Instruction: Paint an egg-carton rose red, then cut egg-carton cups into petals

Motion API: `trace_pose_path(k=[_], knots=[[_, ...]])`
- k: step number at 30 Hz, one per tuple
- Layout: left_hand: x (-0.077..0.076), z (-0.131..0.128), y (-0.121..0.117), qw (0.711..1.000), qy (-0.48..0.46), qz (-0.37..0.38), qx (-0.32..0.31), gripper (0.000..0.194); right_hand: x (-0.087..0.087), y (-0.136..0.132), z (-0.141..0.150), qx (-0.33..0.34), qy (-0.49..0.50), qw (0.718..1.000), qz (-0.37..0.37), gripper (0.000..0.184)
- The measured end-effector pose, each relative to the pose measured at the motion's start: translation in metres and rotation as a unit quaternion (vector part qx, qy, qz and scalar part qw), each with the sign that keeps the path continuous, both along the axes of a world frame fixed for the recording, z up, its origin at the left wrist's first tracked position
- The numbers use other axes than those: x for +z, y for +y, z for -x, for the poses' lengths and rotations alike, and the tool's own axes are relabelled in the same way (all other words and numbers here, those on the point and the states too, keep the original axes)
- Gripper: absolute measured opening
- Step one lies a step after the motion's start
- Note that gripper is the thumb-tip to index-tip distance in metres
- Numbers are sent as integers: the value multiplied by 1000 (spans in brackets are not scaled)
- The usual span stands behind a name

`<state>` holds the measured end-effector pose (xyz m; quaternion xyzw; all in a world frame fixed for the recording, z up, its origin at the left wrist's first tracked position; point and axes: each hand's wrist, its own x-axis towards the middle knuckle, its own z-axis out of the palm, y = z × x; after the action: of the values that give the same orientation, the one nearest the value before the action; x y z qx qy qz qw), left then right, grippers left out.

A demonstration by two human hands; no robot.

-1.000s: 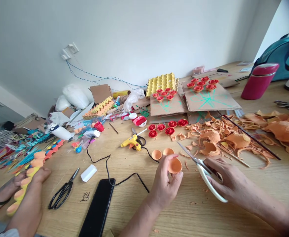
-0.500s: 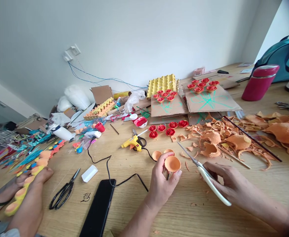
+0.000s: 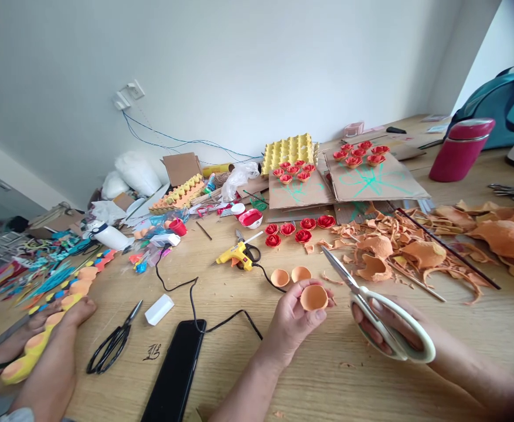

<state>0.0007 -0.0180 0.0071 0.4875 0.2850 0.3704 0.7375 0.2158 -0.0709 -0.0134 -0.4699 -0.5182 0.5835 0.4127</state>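
Observation:
My left hand (image 3: pixel 288 329) grips an orange egg-carton cup (image 3: pixel 313 298) by its rim, hollow side facing me. To its right, my right hand (image 3: pixel 386 328) has its fingers through the handles of white-handled scissors (image 3: pixel 404 346). The blades point up and left, apart from the cup, and look closed. Two more orange cups (image 3: pixel 280 278) lie on the table just beyond my left hand. Orange carton scraps (image 3: pixel 373 249) are heaped past the scissors.
A yellow glue gun (image 3: pixel 234 256), black scissors (image 3: pixel 113 343) and a phone (image 3: pixel 175 372) lie leftward. Red paper flowers (image 3: pixel 303 235) sit near cardboard sheets (image 3: pixel 375 179). A pink bottle (image 3: pixel 461 151) stands back right. Another person's hands (image 3: pixel 70 319) hold a painted carton strip (image 3: pixel 37 346) at left.
The cup in my left hand has moved slightly right and tilted. My right hand has turned the scissors, so both handle loops now show.

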Motion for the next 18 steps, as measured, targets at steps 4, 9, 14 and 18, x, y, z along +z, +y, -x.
trace_pose_path(k=[4,9,14,18], knots=[[-2,-1,2,989,80,-97,78,52,8,0,-4,-4,-64,998,-19,47],[-1,1,1,989,79,-91,80,56,10,-1,-3,16,-255,959,-126,33],[-3,2,1,993,63,-60,74,58,13,-3,-1,14,-343,918,-199,19],[-9,1,6,993,31,-65,98,46,15,-3,-5,22,-395,878,-269,17]])
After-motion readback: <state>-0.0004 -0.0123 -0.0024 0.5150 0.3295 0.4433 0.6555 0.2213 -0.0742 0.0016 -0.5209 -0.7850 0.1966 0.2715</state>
